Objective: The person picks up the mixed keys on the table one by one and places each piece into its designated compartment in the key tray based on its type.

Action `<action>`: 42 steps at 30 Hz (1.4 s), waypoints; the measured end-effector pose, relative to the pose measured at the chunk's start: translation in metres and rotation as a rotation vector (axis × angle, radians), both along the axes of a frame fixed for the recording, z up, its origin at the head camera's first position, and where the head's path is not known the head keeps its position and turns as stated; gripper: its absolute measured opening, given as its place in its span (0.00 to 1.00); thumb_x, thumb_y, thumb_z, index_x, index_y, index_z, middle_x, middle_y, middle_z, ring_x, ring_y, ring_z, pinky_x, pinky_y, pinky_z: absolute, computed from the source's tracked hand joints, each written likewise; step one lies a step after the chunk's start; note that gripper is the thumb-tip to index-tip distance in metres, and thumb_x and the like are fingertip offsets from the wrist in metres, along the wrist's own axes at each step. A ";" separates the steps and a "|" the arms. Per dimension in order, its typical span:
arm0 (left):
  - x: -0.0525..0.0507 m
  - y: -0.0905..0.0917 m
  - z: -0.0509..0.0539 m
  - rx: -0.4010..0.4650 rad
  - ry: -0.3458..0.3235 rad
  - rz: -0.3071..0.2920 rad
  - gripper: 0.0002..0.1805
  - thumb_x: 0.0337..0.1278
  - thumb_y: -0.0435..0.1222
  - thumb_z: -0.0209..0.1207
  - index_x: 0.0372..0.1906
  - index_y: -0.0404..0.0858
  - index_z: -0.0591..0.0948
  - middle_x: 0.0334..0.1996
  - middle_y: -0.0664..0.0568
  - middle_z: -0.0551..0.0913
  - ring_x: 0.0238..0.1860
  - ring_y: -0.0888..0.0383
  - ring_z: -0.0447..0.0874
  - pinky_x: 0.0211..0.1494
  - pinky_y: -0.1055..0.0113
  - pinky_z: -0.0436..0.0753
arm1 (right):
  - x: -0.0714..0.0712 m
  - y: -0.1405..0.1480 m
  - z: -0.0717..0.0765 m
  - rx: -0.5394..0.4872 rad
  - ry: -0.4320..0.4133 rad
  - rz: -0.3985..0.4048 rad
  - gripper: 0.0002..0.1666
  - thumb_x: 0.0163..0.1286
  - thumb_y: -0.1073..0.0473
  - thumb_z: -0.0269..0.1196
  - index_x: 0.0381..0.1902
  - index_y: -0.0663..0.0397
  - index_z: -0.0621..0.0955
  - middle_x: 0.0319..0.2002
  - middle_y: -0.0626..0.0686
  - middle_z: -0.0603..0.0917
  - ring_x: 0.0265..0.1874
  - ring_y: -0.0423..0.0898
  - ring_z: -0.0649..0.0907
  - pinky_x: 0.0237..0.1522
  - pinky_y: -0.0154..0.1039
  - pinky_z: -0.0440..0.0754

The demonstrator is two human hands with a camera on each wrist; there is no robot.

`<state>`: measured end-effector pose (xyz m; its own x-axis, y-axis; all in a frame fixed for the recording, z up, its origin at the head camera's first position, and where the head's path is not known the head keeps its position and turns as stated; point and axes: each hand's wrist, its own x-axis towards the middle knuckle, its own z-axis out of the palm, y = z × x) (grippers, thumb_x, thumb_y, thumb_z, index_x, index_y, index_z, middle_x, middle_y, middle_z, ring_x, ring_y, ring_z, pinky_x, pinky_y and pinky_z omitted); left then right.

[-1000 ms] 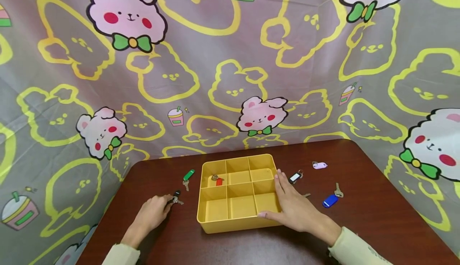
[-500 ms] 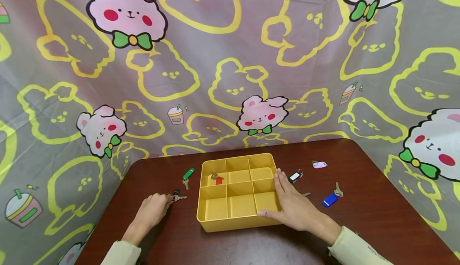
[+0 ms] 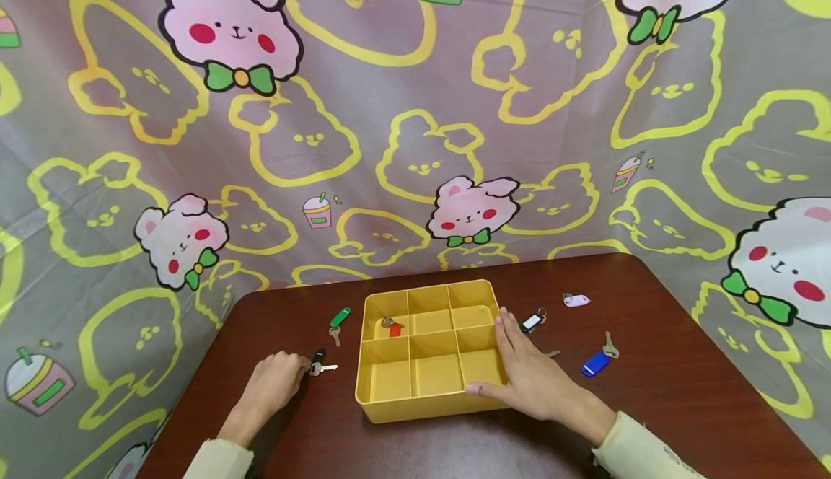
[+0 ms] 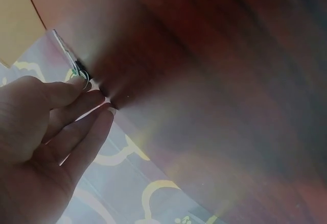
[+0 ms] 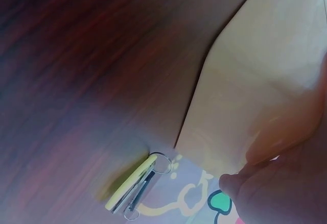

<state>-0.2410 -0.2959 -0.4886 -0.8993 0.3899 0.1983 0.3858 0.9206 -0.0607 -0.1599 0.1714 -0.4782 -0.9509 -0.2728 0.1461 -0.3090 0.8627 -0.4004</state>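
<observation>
At the table's left, my left hand (image 3: pixel 271 390) pinches a key (image 3: pixel 324 368) by its ring, between thumb and forefinger; its black tag (image 3: pixel 319 356) lies beside the fingertips. The left wrist view shows the key (image 4: pixel 64 48) pointing away from the thumb, close over the table. A yellow six-compartment tray (image 3: pixel 428 408) stands to the right of that hand. My right hand (image 3: pixel 542 381) rests on the tray's near right corner, fingers straight along its side and thumb on the front rim. A key with a red tag (image 3: pixel 395 330) lies in the back left compartment.
Left of the tray lies a key with a green tag (image 3: pixel 340 317). On the right are keys with black-and-white (image 3: pixel 533 321), lilac (image 3: pixel 576 300) and blue (image 3: pixel 595 364) tags. A yellow-tagged key (image 5: pixel 132 183) shows in the right wrist view. A patterned curtain (image 3: pixel 389 68) surrounds the table.
The key at my left hand has swung round and now points right, with more of its black tag showing. My right hand and the tray keep their places.
</observation>
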 end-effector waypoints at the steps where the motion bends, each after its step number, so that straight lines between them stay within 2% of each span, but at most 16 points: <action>1: 0.000 0.000 0.000 0.000 0.001 0.000 0.14 0.62 0.29 0.68 0.22 0.47 0.83 0.18 0.57 0.82 0.19 0.59 0.78 0.21 0.62 0.75 | 0.000 0.000 0.000 0.000 0.000 0.001 0.78 0.60 0.11 0.54 0.83 0.68 0.51 0.86 0.66 0.44 0.85 0.61 0.53 0.79 0.58 0.67; 7: 0.002 -0.002 0.004 0.012 0.021 -0.001 0.13 0.60 0.28 0.68 0.22 0.46 0.84 0.19 0.55 0.84 0.20 0.56 0.82 0.21 0.59 0.78 | 0.000 0.000 -0.001 -0.001 0.004 0.003 0.77 0.61 0.12 0.54 0.83 0.68 0.51 0.86 0.66 0.44 0.85 0.61 0.53 0.79 0.58 0.67; 11: 0.004 -0.003 0.009 0.027 0.007 0.007 0.10 0.58 0.28 0.68 0.25 0.44 0.88 0.22 0.53 0.87 0.22 0.53 0.85 0.23 0.56 0.80 | 0.000 0.001 0.000 0.002 0.007 0.003 0.78 0.61 0.11 0.54 0.83 0.68 0.51 0.86 0.66 0.45 0.85 0.61 0.53 0.79 0.58 0.67; 15: 0.005 -0.003 0.012 0.019 -0.013 0.016 0.07 0.58 0.28 0.68 0.27 0.43 0.89 0.23 0.53 0.88 0.23 0.55 0.85 0.23 0.57 0.81 | 0.000 0.001 0.000 0.005 0.008 0.001 0.78 0.61 0.10 0.53 0.83 0.68 0.51 0.86 0.66 0.44 0.85 0.61 0.53 0.79 0.58 0.67; 23: 0.003 -0.004 0.012 0.016 -0.023 0.018 0.06 0.56 0.30 0.69 0.27 0.42 0.89 0.23 0.54 0.88 0.22 0.56 0.82 0.23 0.57 0.80 | 0.001 0.001 -0.001 -0.001 -0.002 0.000 0.78 0.61 0.11 0.53 0.84 0.68 0.51 0.86 0.66 0.44 0.85 0.61 0.53 0.79 0.59 0.67; 32: 0.005 -0.005 0.017 0.033 0.020 0.015 0.06 0.59 0.31 0.68 0.29 0.45 0.90 0.25 0.53 0.89 0.24 0.50 0.87 0.24 0.53 0.82 | 0.000 0.001 -0.003 -0.001 -0.002 -0.002 0.79 0.60 0.10 0.52 0.84 0.67 0.50 0.86 0.65 0.44 0.85 0.61 0.53 0.79 0.58 0.68; 38: 0.005 -0.004 0.024 0.046 0.053 0.024 0.06 0.60 0.31 0.68 0.33 0.44 0.91 0.28 0.52 0.91 0.26 0.49 0.88 0.25 0.53 0.83 | 0.001 0.001 -0.002 -0.002 0.006 0.001 0.77 0.61 0.11 0.54 0.84 0.67 0.50 0.86 0.66 0.44 0.85 0.61 0.53 0.78 0.58 0.69; 42: 0.005 -0.006 0.025 0.066 0.100 0.013 0.05 0.59 0.30 0.68 0.34 0.43 0.92 0.29 0.52 0.92 0.26 0.50 0.89 0.25 0.53 0.84 | 0.000 0.001 -0.003 0.001 0.003 0.001 0.78 0.61 0.10 0.52 0.84 0.66 0.50 0.86 0.65 0.44 0.85 0.61 0.53 0.78 0.59 0.70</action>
<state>-0.2364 -0.3016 -0.4640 -0.8784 0.3618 0.3123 0.3693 0.9286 -0.0372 -0.1595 0.1724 -0.4809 -0.9500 -0.2742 0.1492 -0.3115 0.8626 -0.3986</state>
